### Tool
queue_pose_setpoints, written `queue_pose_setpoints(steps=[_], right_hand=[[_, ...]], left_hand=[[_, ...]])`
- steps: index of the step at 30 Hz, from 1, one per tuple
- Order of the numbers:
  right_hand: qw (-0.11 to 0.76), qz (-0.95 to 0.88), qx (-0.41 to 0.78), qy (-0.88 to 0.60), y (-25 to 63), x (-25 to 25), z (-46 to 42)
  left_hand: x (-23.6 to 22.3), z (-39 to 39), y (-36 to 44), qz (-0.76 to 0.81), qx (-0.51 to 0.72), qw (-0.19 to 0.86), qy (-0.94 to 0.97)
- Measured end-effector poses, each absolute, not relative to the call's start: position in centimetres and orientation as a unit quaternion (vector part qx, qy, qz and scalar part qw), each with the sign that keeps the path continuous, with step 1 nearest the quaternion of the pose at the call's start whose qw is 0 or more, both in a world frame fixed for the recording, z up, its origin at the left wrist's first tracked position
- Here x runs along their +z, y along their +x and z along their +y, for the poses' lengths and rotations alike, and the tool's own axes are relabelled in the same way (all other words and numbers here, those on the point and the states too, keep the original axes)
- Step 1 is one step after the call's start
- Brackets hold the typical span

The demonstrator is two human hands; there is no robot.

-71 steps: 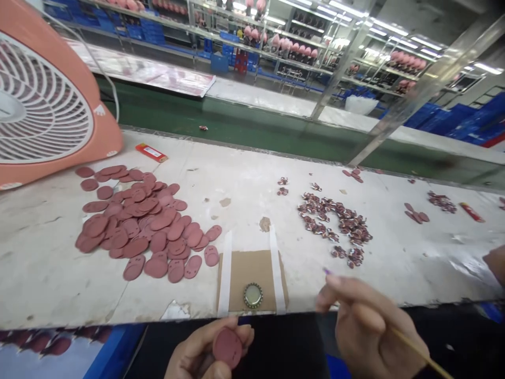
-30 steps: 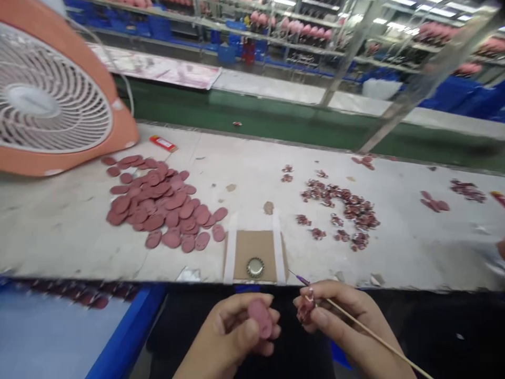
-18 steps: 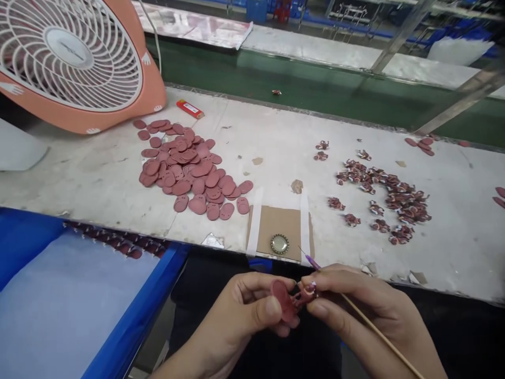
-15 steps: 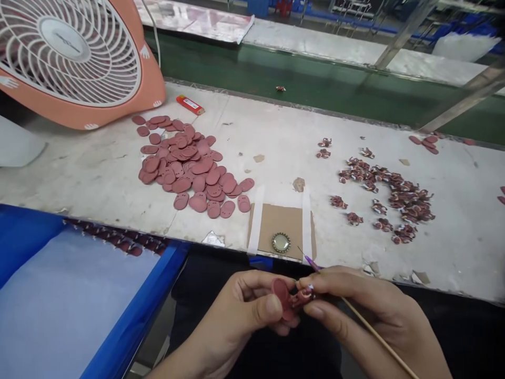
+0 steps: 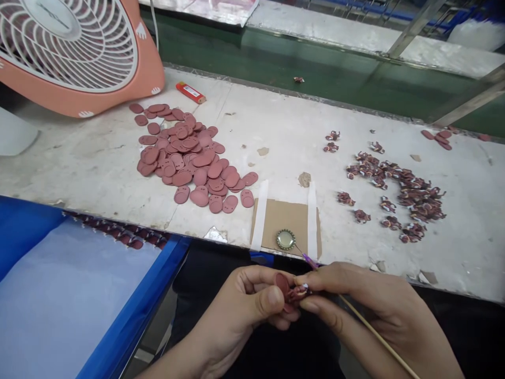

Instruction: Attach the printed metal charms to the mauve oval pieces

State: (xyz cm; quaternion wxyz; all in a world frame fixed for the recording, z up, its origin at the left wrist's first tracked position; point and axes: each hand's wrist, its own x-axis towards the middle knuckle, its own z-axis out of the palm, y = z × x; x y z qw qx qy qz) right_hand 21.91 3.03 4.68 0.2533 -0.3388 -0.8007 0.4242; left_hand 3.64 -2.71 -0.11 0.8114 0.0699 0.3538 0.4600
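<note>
My left hand pinches a dull-red oval piece upright at the fingertips. My right hand holds a thin wooden stick with a purple tip, and its fingers press a small red-and-white piece against the oval. The fingers partly hide both pieces. On the white table, a loose pile of matching ovals lies left of my hands. A heap of small pieces lies to the right. A bottle cap sits on taped cardboard just beyond my hands.
An orange desk fan stands at the table's far left, with a red lighter near it. A blue-rimmed bin lies below the near edge at left. A green belt runs beyond the table.
My hands have come together, bringing the small piece from my right hand against the oval in my left. The view has tilted downward, so the table sits higher in the frame.
</note>
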Motion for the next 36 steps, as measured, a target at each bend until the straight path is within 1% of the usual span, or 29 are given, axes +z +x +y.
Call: queue_pose_setpoints(steps=[5,9,14,36], right_hand=[[0.240,-0.818,0.403,-0.335,22.0,4.9,3.0],[0.249,-0.831,0.373,-0.329,21.7,5.0,2.9],[0.263,-0.827,0.371,-0.330,21.1,5.1,2.9],[0.261,-0.833,0.364,-0.325,20.6,4.9,3.1]], left_hand=[[-0.2,-2.7,3.6,0.355,0.458,0.812,0.068],[-0.4,-2.8,3.5,0.355,0.458,0.813,0.058],[-0.6,-3.2,3.5,0.348,0.463,0.815,0.041],[-0.7,-3.1,3.5,0.343,0.464,0.816,0.030]])
